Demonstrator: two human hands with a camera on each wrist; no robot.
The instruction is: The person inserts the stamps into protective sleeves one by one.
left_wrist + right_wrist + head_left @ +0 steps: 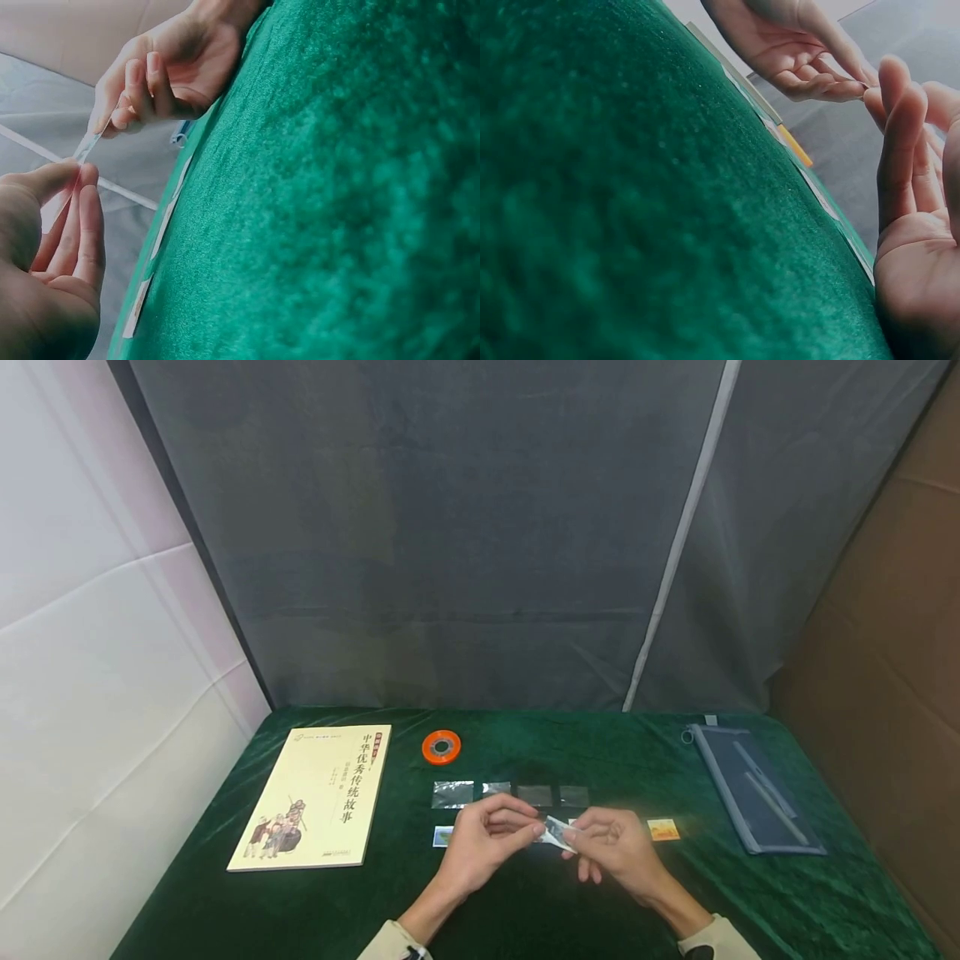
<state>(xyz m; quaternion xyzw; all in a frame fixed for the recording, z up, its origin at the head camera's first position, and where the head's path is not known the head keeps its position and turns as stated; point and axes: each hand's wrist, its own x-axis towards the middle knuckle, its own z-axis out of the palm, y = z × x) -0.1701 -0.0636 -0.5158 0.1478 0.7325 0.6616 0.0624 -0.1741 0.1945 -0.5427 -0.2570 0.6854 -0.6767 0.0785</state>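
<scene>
A small clear plastic sleeve (557, 832) is held up between both hands above the green cloth. My left hand (483, 843) pinches its left end between thumb and fingers. The right hand (617, 852) pinches the other end with thumb and forefinger. In the left wrist view the sleeve (86, 148) stretches thin and edge-on from the left hand (64, 247) to the right hand (169, 71). The right wrist view has the left hand (802, 52) and the right hand (919, 187) meeting at the fingertips; the sleeve barely shows there.
Several clear sleeves (453, 794) lie in a row behind the hands. A blue-edged stamp (442, 837) and an orange-yellow stamp (663, 830) flank the hands. Also there: a cream book (318, 802) at left, an orange tape roll (441, 747), a blue zip pouch (757, 793) at right.
</scene>
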